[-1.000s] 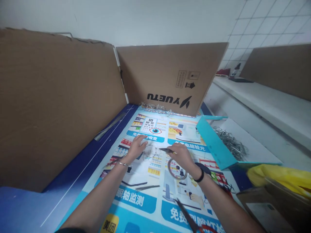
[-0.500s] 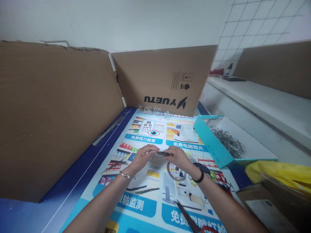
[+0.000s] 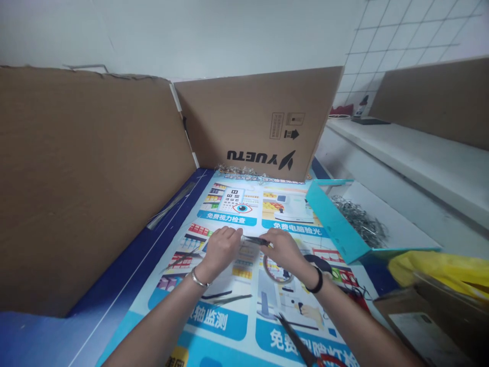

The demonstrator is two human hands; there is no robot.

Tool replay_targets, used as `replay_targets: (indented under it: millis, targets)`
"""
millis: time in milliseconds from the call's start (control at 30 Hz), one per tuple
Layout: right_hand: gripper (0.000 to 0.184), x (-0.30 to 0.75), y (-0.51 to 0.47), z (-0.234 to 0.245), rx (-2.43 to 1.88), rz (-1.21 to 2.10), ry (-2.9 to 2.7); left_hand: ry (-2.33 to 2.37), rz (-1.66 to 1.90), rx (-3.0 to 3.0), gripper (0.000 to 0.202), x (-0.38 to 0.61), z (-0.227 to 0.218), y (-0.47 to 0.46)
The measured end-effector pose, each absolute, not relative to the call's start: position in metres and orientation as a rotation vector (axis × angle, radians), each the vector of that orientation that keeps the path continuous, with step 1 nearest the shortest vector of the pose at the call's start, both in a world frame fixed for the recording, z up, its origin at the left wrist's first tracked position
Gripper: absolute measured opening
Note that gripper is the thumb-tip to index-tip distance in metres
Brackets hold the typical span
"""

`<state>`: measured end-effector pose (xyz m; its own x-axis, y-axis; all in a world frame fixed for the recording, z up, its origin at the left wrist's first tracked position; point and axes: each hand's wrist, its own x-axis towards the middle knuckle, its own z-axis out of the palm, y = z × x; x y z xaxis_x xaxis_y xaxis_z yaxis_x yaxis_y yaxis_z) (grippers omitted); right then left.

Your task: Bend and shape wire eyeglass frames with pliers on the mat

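Note:
My right hand (image 3: 283, 247) is closed around small dark pointed pliers (image 3: 255, 240), whose jaws point left toward my other hand. Just beside the tip, my left hand (image 3: 223, 248) is closed, with its back turned up; whatever its fingers pinch is too small to make out. Beneath my right wrist lies a grey ring-shaped coil (image 3: 277, 270). Strips of thin dark wire (image 3: 231, 299) rest on the printed mat (image 3: 214, 336) below my left hand. Scissors with red handles (image 3: 296, 339) lie near the front edge.
An open turquoise box (image 3: 336, 224) at the right holds a tangle of wire pieces (image 3: 361, 221). Cardboard panels (image 3: 95, 183) stand at the left and back. Small clear pieces (image 3: 240, 171) lie along the back panel. A yellow bag (image 3: 439, 272) sits at the right.
My left hand has rolled over, showing more of its back, and moved slightly left. More of the pliers' jaws now shows between the hands.

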<state>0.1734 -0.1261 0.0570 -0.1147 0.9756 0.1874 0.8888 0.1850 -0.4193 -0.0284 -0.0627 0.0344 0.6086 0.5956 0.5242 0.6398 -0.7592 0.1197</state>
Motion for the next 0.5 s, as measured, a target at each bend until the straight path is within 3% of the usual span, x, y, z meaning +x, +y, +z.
replay_targets:
  millis: [500]
  targets:
    - [0.008, 0.1719, -0.1269, 0.0547, -1.963, 0.199, -2.118, -0.985, -0.736, -2.766, 0.027, -0.0251, 0.0316, -0.0693]
